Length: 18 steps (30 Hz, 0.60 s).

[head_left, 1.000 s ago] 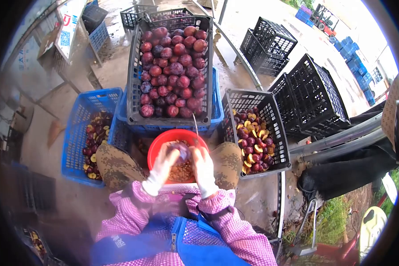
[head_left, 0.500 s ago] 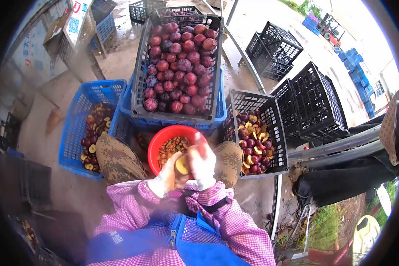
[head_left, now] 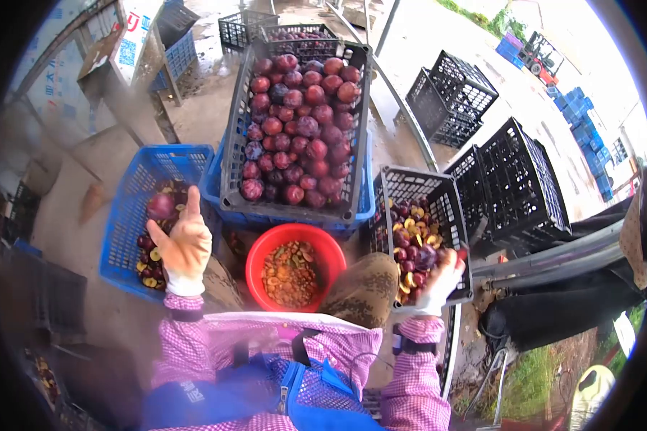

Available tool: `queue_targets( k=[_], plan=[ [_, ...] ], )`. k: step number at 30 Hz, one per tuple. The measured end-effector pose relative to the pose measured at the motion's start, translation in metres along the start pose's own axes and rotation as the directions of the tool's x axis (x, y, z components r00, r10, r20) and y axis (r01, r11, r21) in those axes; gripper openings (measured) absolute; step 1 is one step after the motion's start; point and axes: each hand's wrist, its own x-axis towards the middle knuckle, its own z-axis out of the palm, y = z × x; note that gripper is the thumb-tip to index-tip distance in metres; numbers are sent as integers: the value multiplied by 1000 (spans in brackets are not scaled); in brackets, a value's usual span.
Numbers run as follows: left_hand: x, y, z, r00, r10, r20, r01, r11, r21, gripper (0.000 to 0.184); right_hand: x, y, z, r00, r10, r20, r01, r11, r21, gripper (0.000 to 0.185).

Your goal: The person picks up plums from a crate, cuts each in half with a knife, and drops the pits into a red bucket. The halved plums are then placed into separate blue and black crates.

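Observation:
My left hand point(head_left: 185, 248) is over the blue crate point(head_left: 115, 248), its fingers spread. A dark red plum piece point(head_left: 161, 206) is just beyond the fingertips, apparently in the air. At the right, my right hand point(head_left: 442, 284) is at the near side of a black crate point(head_left: 461, 215), its fingers closed round a small knife point(head_left: 462, 254) with a reddish handle. A purple plum piece point(head_left: 425, 257) lies or falls beside those fingers. Cut plums with yellow flesh point(head_left: 413, 231) fill part of this crate. Between my knees stands a red bowl point(head_left: 334, 251) holding pits and scraps point(head_left: 290, 276).
A black crate of whole plums point(head_left: 237, 122) stands on a blue crate point(head_left: 366, 208) ahead. Stacked black crates point(head_left: 510, 183) stand at the right, with more point(head_left: 453, 97) behind. Metal rails point(head_left: 553, 251) run at the right edge. A forklift point(head_left: 543, 61) is far off.
My hands have parted from above the bowl, the left to the blue crate and the right to the black crate. The left has let go of its plum piece.

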Motion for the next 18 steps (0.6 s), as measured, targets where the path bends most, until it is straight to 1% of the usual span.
queue_targets(
  k=[1, 2, 3, 4, 5, 6, 7, 8, 9, 10, 11, 12, 13, 14, 16, 17, 18],
  plan=[
    [9, 3, -1, 995, 2, -101, 11, 992, 127, 85, 18, 15, -17, 999, 23, -37, -23, 1000, 8, 32],
    [18, 5, -4, 979, 18, -203, 33, 968, 248, 82, 22, 14, -20, 999, 25, -35, -23, 997, 68, 33],
    [30, 0, -10, 956, -22, -292, 129, 928, 350, 68, 21, 17, -22, 997, 70, -10, -69, 993, 98, 31],
    [43, -11, -15, 914, 50, -402, 236, 742, 628, 50, 8, 9, -15, 993, 114, 15, -115, 985, 126, 29],
    [60, -20, -35, 889, 117, -444, 339, 485, 806, 42, 0, 17, -5, 992, 127, -1, -127, 985, 115, 24],
    [74, -20, -79, 938, 99, -331, 305, 208, 929, 43, -7, 25, 3, 990, 139, -12, -137, 985, 104, 21],
    [86, -36, -63, 941, 147, -306, 334, -247, 909, 45, -17, 24, -3, 968, 151, 200, -165, 985, 56, 21],
    [100, -31, -94, 999, 37, 16, 16, -728, 685, 42, -8, 62, -7, 970, 126, 206, -126, 992, -14, 21],
    [114, -36, -101, 998, 23, -62, 48, -891, 451, 43, -28, 47, 3, 955, 111, 275, -115, 993, -3, 20],
    [127, -41, -106, 989, 31, -142, 57, -982, 180, 44, -26, 76, -5, 943, 91, 319, -62, 993, -100, 19],
    [136, -41, -118, 983, 53, -178, 78, -987, 138, 45, -43, 59, 7, 919, 271, 287, -267, 962, -53, 18],
    [141, -43, -132, 974, 73, -215, 96, -990, 98, 47, -58, 31, 18, 903, 329, 277, -305, 944, -129, 18],
    [147, -43, -147, 960, 106, -257, 127, -990, 64, 49, -60, 38, 18, 891, 319, 322, -297, 948, -119, 18],
    [149, -45, -153, 947, 133, -292, 169, -980, 104, 50, -62, 49, 11, 879, 311, 363, -291, 950, -111, 17],
    [152, -47, -180, 948, 219, -229, 233, -972, 34, 54, -63, 74, 1, 877, 246, 412, -194, 967, -164, 18],
    [153, -48, -174, 950, 213, -229, 227, -973, 37, 54, -67, 71, 3, 880, 257, 399, -202, 964, -175, 20],
    [151, -47, -163, 949, 166, -267, 190, -979, 66, 56, -71, 70, 6, 883, 257, 393, -203, 964, -174, 20]
  ],
)
